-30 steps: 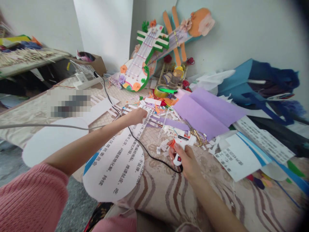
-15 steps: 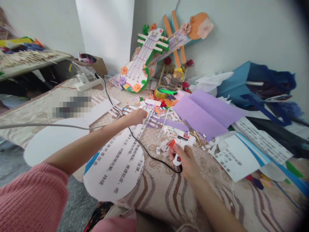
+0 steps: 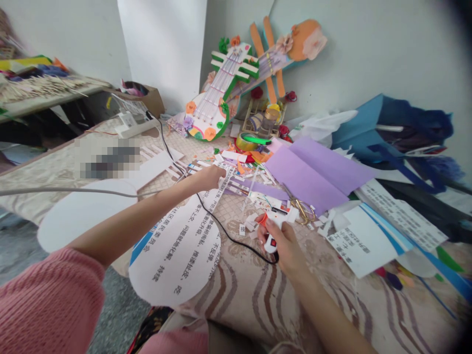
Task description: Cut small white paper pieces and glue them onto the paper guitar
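Observation:
A white hot glue gun point(image 3: 272, 244) with an orange front part and a red switch is gripped in my right hand point(image 3: 286, 241), above the patterned tablecloth. From its base a black cord point(image 3: 236, 239) runs left across the table. My left hand point(image 3: 212, 178) is closed at the narrow neck of a lute-shaped board point(image 3: 184, 250) printed with black characters; its fingertips are partly hidden. The board's round end reaches the near table edge. Short white strips point(image 3: 236, 186) stick out beside the neck, close to my left hand.
A second white lute-shaped cutout point(image 3: 84, 211) lies on the left. Gold scissors point(image 3: 303, 211), purple sheets point(image 3: 313, 172), paper scraps and tape rolls point(image 3: 246, 141) lie beyond my hands. Two decorated lute models point(image 3: 212, 105) lean against the wall. A grey cable point(image 3: 66, 190) crosses the left side.

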Demonstrator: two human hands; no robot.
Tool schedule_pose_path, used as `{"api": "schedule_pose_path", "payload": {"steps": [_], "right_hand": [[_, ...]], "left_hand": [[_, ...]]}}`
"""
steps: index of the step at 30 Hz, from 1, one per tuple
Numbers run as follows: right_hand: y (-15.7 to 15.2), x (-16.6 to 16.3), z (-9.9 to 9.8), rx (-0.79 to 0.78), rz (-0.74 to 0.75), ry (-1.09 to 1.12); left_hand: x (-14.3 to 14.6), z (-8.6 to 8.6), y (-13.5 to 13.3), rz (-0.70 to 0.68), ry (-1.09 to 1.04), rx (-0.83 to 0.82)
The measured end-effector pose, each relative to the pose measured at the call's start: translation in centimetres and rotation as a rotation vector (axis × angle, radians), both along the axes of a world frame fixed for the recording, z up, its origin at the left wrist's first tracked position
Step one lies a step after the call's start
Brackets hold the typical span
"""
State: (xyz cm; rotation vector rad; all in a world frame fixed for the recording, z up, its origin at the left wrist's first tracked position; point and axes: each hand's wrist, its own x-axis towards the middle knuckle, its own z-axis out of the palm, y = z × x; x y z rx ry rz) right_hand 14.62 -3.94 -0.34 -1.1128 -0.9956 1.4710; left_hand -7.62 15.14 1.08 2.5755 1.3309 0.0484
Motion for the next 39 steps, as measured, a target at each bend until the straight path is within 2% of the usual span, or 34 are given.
{"api": "schedule_pose_path", "payload": {"steps": [8,14,18,29,39], "right_hand": [[0.0,0.0,0.0,0.017,0.000,-0.011],[0.0,0.0,-0.1,0.006,-0.003,-0.008],[0.0,0.1,-0.2,0.031,-0.022,-0.010],[-0.4,-0.6,-0.1,0.081,-0.040,0.009],[-1.2,-1.1,0.2,0.041,-0.064,0.106]], "left_hand": [[-0.5,0.8,-0.4,0.030,-0.025,0.008],[-0.9,1.9,-3.1,0.129,-0.148,0.134],[-1.3,2.2,-5.0,0.141,-0.229,0.181],[-4.6,1.1,-9.0,0.264,-0.345,0.228],[-8.6,0.0,-11.8,0.347,-0.409,0.243]]}}
